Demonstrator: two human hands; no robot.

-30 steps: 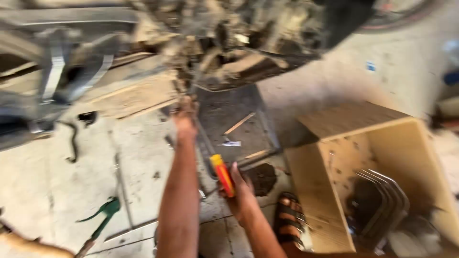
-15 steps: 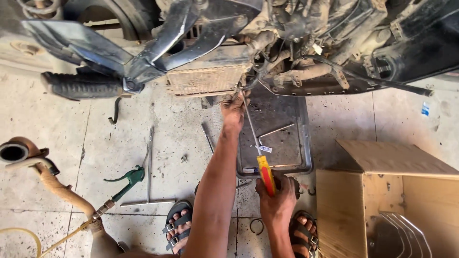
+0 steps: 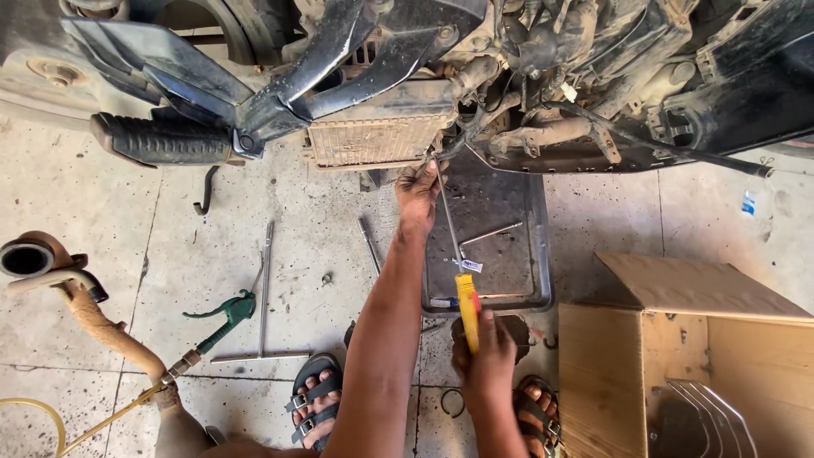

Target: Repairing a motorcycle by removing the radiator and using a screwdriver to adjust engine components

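Yellow-handled, our long screwdriver (image 3: 465, 307) runs from low centre up to the motorcycle underside (image 3: 475, 127); our right hand (image 3: 485, 356) is closed around its handle; our left hand (image 3: 419, 191) grips near the shaft's tip beside the radiator (image 3: 373, 140); beneath lies a dark metal tray (image 3: 500, 246) on the concrete floor (image 3: 170, 254); a cardboard box (image 3: 687, 356) stands right; a green air gun (image 3: 222, 315) lies left.

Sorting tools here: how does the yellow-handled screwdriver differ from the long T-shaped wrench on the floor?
The screwdriver is held in the right hand, tip up at the engine by the left hand; the T-shaped wrench lies untouched on the concrete. The screwdriver's handle is yellow; the wrench is bare metal. Both have long thin shafts.
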